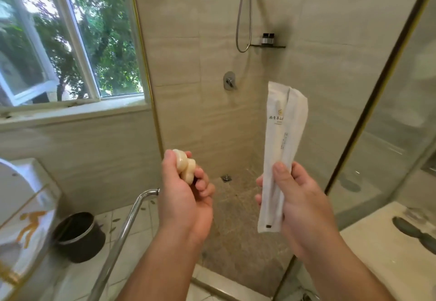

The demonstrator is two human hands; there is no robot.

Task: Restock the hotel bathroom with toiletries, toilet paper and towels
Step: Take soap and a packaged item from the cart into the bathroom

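At frame centre, small soaps (186, 167) were gripped in the curled left hand (186, 197), while a sachet (280, 150) was pinched upright by the right hand (299, 197).

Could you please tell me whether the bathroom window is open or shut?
Open. The window has its left sash angled away from the frame, with its lower corner clear of the sill.

Only two hands and forearms of the person show. The left hand (186, 197) and left forearm (162, 265) are bare, uncovered right down to the near edge of the view. The right hand (300, 197) and right forearm (349, 267) are bare in the same way. The fingernails (279, 167) that show are short and plain.
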